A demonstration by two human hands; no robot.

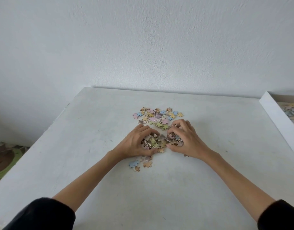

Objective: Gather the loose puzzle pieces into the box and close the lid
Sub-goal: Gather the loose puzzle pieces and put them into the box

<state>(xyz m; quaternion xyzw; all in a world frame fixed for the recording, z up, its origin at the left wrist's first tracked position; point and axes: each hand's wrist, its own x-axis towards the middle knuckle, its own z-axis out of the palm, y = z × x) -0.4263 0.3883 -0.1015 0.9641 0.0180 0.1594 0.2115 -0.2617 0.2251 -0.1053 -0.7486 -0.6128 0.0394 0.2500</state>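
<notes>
Puzzle pieces heaped on table, left hand and right hand curled round them, cupping

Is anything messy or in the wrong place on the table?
Yes. A few pastel cardboard puzzle pieces lie stray near the left wrist, outside the heap that the left hand and right hand cup. Another scattered patch lies beyond them.

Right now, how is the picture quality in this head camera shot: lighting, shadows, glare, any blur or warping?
Head view: soft, even light, no glare on the white table; only faint shadows by the left hand and right hand; the puzzle pieces they cup look slightly blurred; wide-angle distortion splays the table edges; the box is cropped at the right.
</notes>
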